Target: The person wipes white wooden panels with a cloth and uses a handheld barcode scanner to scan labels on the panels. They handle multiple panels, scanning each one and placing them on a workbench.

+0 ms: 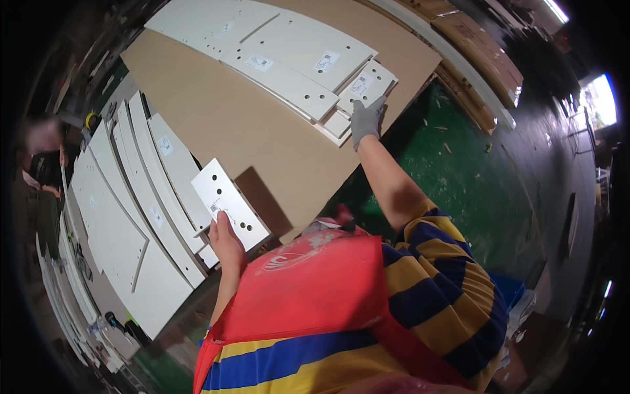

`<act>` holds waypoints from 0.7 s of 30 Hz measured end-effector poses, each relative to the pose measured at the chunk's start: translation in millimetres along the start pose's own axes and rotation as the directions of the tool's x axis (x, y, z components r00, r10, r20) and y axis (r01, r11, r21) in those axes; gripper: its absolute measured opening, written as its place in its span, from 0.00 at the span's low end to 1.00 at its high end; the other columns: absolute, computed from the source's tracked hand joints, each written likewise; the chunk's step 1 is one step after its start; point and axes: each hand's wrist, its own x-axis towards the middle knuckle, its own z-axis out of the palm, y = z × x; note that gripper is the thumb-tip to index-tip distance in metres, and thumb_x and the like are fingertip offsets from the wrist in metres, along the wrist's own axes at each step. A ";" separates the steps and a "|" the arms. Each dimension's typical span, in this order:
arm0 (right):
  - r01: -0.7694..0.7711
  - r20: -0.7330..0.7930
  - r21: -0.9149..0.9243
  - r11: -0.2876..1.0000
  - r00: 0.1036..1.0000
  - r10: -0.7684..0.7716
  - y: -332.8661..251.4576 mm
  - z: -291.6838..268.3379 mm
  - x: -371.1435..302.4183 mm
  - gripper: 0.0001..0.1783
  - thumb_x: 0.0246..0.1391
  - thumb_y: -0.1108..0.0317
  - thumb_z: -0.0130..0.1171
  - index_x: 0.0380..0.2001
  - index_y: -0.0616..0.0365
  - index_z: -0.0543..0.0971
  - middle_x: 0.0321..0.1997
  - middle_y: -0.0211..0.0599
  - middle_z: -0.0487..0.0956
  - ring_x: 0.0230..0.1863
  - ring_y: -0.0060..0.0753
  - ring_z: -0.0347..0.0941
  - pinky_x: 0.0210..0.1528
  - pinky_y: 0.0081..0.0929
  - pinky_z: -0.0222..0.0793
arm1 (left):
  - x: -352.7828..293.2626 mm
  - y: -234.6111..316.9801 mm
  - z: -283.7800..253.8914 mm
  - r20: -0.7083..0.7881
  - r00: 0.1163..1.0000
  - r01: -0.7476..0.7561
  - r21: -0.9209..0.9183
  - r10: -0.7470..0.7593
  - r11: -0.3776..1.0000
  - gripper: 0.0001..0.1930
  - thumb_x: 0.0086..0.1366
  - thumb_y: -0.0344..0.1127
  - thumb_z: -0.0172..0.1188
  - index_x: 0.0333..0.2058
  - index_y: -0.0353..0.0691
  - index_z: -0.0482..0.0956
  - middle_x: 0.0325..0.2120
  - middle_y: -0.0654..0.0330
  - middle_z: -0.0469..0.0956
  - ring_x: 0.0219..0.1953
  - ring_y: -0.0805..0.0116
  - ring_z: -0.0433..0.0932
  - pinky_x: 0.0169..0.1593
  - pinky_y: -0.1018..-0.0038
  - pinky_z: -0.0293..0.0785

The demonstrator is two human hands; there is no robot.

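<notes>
Tilting in the left hand (228, 241) as a drilled white panel (230, 202); lying flat, touching the right hand (366, 122), as a labelled board (371, 80).

Here's the broad brown sheet (197, 98), flat and wide, and across its far side lie long white boards (295, 46), layered, holes dotted along them, paper labels (326, 62) on top! At their right end, a small white board (378, 77). And below, the green floor (459, 217), sprinkled with pale scraps (447, 148)!
</notes>
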 end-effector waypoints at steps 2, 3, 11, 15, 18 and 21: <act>-0.021 0.093 0.105 0.994 0.996 0.011 -6.3 -20.3 -9.4 0.51 0.51 0.67 0.62 0.71 0.66 0.44 0.68 0.53 0.59 0.69 0.47 0.57 0.69 0.33 0.56 | -0.4 -21.1 -3.7 -0.025 1.000 0.017 -0.014 -0.018 1.000 0.14 0.74 0.37 0.51 0.49 0.31 0.73 0.44 0.58 0.79 0.45 0.73 0.77 0.51 0.76 0.73; 0.010 0.120 0.094 0.996 0.993 -0.021 2.5 -21.7 -5.7 0.50 0.52 0.69 0.62 0.71 0.66 0.45 0.67 0.53 0.61 0.67 0.45 0.60 0.67 0.33 0.58 | -0.4 -30.2 -5.6 -0.056 0.998 0.017 -0.012 -0.018 1.000 0.14 0.74 0.37 0.51 0.49 0.31 0.73 0.43 0.58 0.79 0.44 0.72 0.78 0.50 0.76 0.73; -0.268 0.523 0.254 0.929 0.846 0.101 9.7 -64.2 63.2 0.39 0.54 0.70 0.62 0.66 0.68 0.56 0.29 0.34 0.75 0.20 0.20 0.66 0.19 0.18 0.59 | -53.8 -39.4 54.3 -0.208 0.975 0.069 -0.032 -0.074 0.997 0.13 0.73 0.39 0.54 0.46 0.33 0.73 0.41 0.57 0.80 0.40 0.73 0.79 0.43 0.76 0.75; -0.372 0.594 0.352 0.859 0.798 0.102 -10.4 -65.8 46.7 0.25 0.56 0.70 0.61 0.54 0.57 0.62 0.27 0.36 0.74 0.21 0.24 0.73 0.18 0.18 0.66 | -59.9 -48.8 73.7 -0.331 0.944 0.002 -0.053 -0.019 0.999 0.13 0.73 0.39 0.54 0.46 0.34 0.73 0.38 0.59 0.81 0.36 0.73 0.79 0.40 0.76 0.76; -0.412 0.678 0.292 0.863 0.726 0.117 -12.8 -62.3 40.7 0.28 0.57 0.72 0.59 0.56 0.56 0.59 0.29 0.38 0.74 0.23 0.27 0.76 0.21 0.21 0.73 | -65.6 -48.4 81.4 -0.329 0.944 0.025 -0.012 -0.028 1.000 0.14 0.73 0.39 0.54 0.46 0.33 0.73 0.38 0.59 0.81 0.36 0.74 0.79 0.40 0.76 0.76; -0.399 0.689 0.290 0.870 0.718 0.100 -11.6 -74.8 43.6 0.34 0.55 0.74 0.58 0.62 0.58 0.55 0.31 0.40 0.74 0.21 0.30 0.76 0.20 0.26 0.71 | -71.7 -47.0 91.0 -0.308 0.951 -0.024 -0.001 0.023 1.000 0.14 0.73 0.39 0.54 0.47 0.33 0.73 0.38 0.59 0.81 0.36 0.74 0.79 0.40 0.76 0.76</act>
